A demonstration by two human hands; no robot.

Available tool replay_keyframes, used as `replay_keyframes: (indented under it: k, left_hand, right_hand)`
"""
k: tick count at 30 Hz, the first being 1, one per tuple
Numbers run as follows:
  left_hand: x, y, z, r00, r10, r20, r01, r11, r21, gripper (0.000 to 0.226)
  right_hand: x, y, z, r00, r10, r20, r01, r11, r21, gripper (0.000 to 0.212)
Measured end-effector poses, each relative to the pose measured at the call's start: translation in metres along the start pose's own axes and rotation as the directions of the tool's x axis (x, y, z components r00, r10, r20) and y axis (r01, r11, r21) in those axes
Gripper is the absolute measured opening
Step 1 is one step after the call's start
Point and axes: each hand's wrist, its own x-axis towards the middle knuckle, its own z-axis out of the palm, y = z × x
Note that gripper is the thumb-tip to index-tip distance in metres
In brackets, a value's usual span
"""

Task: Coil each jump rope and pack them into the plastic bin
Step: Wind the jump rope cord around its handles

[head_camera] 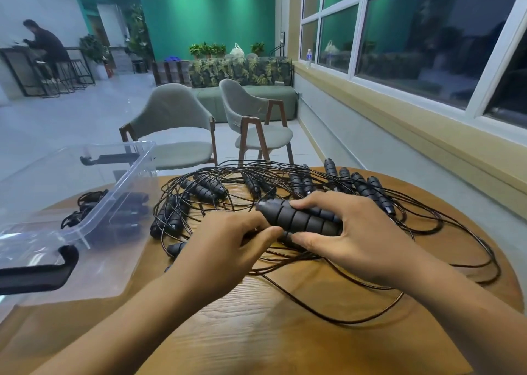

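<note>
From where I stand, the right hand has its grip clenched round a pair of black ribbed handles, fingers over the top and thumb underneath, holding them side by side just above the table. The left hand has its fingers curled in at the tapered end of the pair and seems to pinch there. Its fingertips are tucked under, so I cannot tell whether it also has the cord.

The handles lie crosswise in front of the person, their long axis running left to right, with the pointed tips aimed left and slightly away. Their cord must run off into the tangle of ropes spread across the far half of the table, where many more handles lie loose. I cannot pick out which strand belongs to this pair.

The bin sits at the left edge of the table, well to the left of the grip, tilted, with a few coiled ropes already inside. The tips point roughly toward it, and the left hand is the nearer one.

My guess is that this rope is not yet coiled. The right hand looks set to anchor the handles while the left draws cord in from the pile, and the finished bundle would then travel left to the bin.
</note>
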Motion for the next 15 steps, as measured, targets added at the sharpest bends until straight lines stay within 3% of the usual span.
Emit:
replay_keyframes:
  k: [4,8,11,15]
  left_hand:
    - [0.002,-0.006,-0.008,0.995,0.074,0.065,-0.079,0.994,0.079,0.03]
    - [0.004,-0.011,-0.012,0.95,0.221,0.22,-0.259,0.953,0.16,0.042]
    - [0.003,-0.006,-0.016,0.934,0.259,0.246,-0.279,0.959,0.05,0.046]
    - [0.001,-0.003,-0.02,0.939,0.211,0.273,-0.158,0.966,-0.203,0.048]
  right_hand:
    - [0.001,0.0,-0.013,0.981,0.062,0.181,-0.053,0.997,-0.055,0.042]
    - [0.002,-0.002,-0.023,0.893,0.094,0.441,-0.08,0.996,-0.049,0.034]
    - [0.002,-0.005,-0.03,0.787,0.048,0.615,-0.096,0.994,0.046,0.031]
    - [-0.001,-0.004,-0.031,0.669,-0.082,0.738,-0.159,0.955,0.25,0.032]
